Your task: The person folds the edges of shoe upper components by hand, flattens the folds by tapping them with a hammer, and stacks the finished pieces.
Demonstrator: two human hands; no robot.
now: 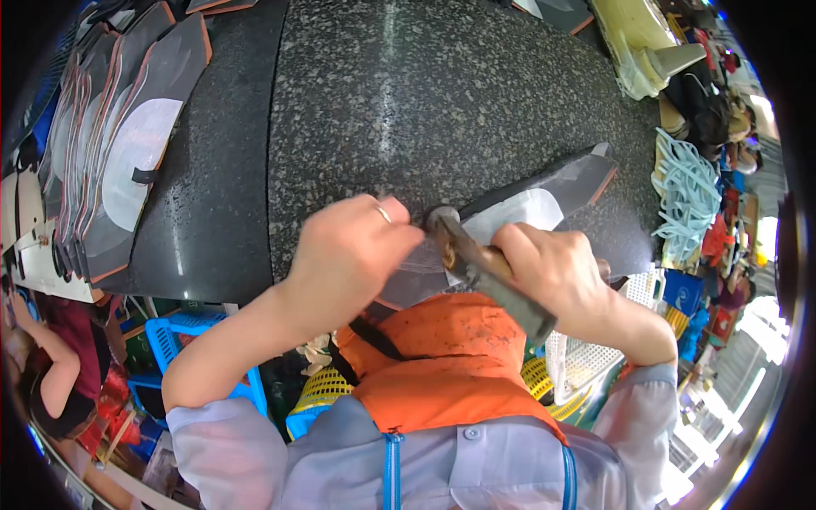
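Note:
My right hand is wrapped round the handle of a hammer. Its dark metal head slants across the near part of a flat dark grey cut panel with orange-red edges and a rounded white patch. The panel lies on the speckled black stone tabletop. Beside the hammer head, at the panel's left edge, my left hand has its fingers curled and pinched together, slightly blurred. What lies between those fingertips is hidden.
Overlapping similar panels lie at the left. A tangle of pale blue strips and a yellowish wrapped container sit at the right. Below the table edge are a white basket and a blue plastic frame. Another person's arm shows far left.

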